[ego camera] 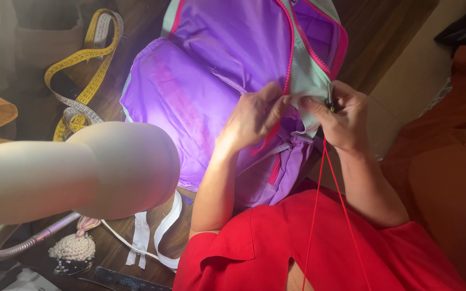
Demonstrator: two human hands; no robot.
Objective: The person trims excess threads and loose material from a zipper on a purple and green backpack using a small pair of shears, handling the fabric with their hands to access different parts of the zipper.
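Note:
A purple backpack (206,81) with pink zippers and mint-green trim lies open on the wooden table. My left hand (252,116) pinches the mint edge by the pink zipper (289,64). Just to its right, my right hand (341,116) grips the same fabric edge and holds a thin needle (330,99). A doubled red thread (324,183) runs from the needle down over my red garment (319,248).
A beige desk lamp head (82,170) fills the left foreground. A yellow measuring tape (82,70) curls at the upper left. A white loose zipper (157,231) and a crocheted pincushion (74,250) lie near the table's front edge. Orange fabric (449,161) is on the right.

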